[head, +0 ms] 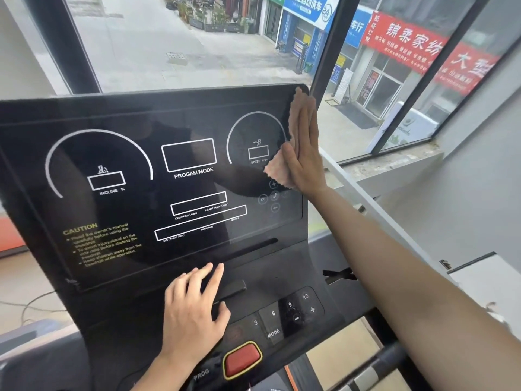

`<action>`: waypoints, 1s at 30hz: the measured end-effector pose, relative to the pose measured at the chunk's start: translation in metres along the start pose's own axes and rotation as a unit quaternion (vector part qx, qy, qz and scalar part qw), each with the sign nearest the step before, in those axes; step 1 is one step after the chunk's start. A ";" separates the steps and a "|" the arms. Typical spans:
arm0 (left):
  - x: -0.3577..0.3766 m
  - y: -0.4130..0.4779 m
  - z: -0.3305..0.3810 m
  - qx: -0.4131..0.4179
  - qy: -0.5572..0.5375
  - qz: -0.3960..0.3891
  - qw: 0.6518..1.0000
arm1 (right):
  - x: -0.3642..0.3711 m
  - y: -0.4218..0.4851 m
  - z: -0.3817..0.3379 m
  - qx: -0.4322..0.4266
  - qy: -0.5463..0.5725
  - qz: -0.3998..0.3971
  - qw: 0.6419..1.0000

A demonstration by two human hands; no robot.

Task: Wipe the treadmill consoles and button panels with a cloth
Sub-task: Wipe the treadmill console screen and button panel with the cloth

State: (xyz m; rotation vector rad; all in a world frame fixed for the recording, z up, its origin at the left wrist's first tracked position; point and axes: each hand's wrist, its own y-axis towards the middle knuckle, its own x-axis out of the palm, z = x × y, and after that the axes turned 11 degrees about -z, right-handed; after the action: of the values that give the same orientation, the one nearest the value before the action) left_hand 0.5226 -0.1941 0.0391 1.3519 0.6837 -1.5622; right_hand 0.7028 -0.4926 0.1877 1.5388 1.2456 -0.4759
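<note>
The black treadmill console [135,131] fills the left and middle of the head view, with white display outlines and yellow caution text. My right hand [306,148] lies flat with fingers together, pressing a pinkish cloth [277,167] against the console's right edge beside the speed dial. The cloth sticks out under the palm and past the fingertips. My left hand [194,311] rests palm down, fingers apart, on the ledge below the screen. The button panel [284,314] with number, MODE and plus/minus keys sits right of that hand.
A red stop button [242,359] with a yellow rim sits below my left hand. Large windows with dark frames [329,46] stand right behind the console, with a stone sill [394,162] to the right. A handrail [375,371] runs at the bottom right.
</note>
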 end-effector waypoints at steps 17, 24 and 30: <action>0.002 0.000 -0.002 0.002 0.016 0.006 1.000 | 0.087 -0.215 -0.039 0.328 0.111 -0.172 0.922; 0.002 -0.003 -0.007 0.022 0.021 0.004 1.000 | 0.111 -0.218 -0.084 0.248 0.142 -0.148 0.947; -0.002 -0.006 -0.012 0.042 -0.010 -0.009 0.999 | 0.102 -0.232 -0.076 0.135 0.153 -0.173 0.963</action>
State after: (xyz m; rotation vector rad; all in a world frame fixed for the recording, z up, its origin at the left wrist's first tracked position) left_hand 0.5223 -0.1811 0.0371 1.3937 0.6253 -1.6334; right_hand 0.5149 -0.4003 0.0254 1.6711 1.7657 -0.6732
